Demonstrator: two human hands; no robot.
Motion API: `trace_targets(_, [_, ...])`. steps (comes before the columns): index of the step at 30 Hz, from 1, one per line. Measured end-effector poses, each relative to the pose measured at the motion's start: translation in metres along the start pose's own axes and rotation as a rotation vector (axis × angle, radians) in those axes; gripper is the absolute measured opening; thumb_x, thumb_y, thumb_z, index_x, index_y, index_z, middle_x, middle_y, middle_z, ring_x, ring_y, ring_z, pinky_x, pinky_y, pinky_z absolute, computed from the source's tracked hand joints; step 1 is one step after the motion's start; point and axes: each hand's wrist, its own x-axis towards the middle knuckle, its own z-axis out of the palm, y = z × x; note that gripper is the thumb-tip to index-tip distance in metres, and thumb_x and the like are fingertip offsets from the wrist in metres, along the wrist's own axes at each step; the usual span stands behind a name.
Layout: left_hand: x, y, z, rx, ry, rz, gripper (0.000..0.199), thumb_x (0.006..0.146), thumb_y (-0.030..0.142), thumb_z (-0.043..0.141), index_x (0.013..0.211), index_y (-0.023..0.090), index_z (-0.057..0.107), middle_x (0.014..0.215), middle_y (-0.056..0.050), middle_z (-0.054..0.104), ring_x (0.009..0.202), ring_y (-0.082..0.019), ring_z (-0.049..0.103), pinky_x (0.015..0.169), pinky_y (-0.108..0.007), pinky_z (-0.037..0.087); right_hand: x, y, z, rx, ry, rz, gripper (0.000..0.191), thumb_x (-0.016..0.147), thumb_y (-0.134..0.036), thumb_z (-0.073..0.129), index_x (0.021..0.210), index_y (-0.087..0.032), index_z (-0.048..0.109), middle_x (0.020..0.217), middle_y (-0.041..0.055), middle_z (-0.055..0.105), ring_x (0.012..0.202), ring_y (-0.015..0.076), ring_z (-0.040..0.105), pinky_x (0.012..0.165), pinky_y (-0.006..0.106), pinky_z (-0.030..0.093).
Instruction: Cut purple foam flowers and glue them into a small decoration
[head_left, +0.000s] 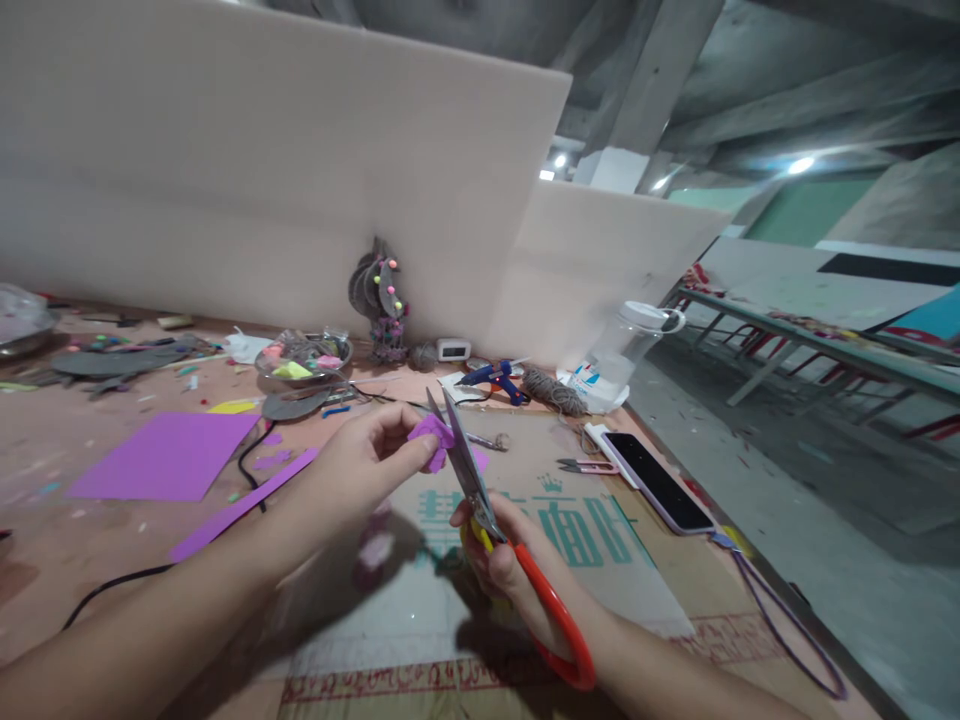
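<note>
My left hand pinches a small purple paper piece between thumb and fingers. Scissors with red and yellow handles are in my right hand, its fingers wrapped round the handles. The blades point up and away, slightly parted, beside the right edge of the paper piece. Another bit of purple lies behind the blades. To the left, a large purple sheet and a long purple strip rest on the table. Both hands are above a translucent sheet with green printed characters.
Farther back are a bowl of colourful scraps, a grey decorated figure, a blue glue gun, yarn and a clear bottle. Small snips and a phone lie right. A black cable runs left.
</note>
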Motion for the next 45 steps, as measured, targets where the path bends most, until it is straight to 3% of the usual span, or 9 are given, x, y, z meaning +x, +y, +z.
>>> trace_targets(19, [0.0025,-0.0049,-0.0067,-0.033,0.008,0.0,0.019,0.086,0.033,0.057,0.075,0.017,0.057,0.073,0.001,0.06,0.069,-0.012,0.056,0.065,-0.024,0.045,0.0022,-0.0022,0.0006,-0.003,-0.022,0.038,0.062,0.077,-0.075,0.053,0.105,-0.02,0.05,0.067,-0.0055,0.032,0.054,0.0085,0.022,0.046,0.023,0.018])
trace_targets(27, [0.0043,-0.0034,-0.0064,-0.026,-0.043,-0.044,0.016,0.085,0.03,0.057,0.076,0.017,0.059,0.072,0.0,0.063,0.07,-0.014,0.059,0.067,-0.026,0.046,0.0014,0.001,-0.0003,0.01,0.022,0.013,0.061,0.079,-0.074,0.051,0.107,-0.02,0.05,0.067,-0.0052,0.033,0.054,0.0083,0.023,0.046,0.022,0.019])
trace_targets(45, [0.0035,-0.0009,-0.0069,-0.016,-0.003,-0.05,0.017,0.081,0.031,0.059,0.074,0.017,0.053,0.073,0.001,0.06,0.071,-0.013,0.059,0.066,-0.025,0.049,0.0004,0.0002,-0.0013,-0.027,-0.008,0.062,0.062,0.078,-0.073,0.053,0.107,-0.019,0.05,0.066,-0.0059,0.033,0.052,0.0075,0.024,0.045,0.021,0.02])
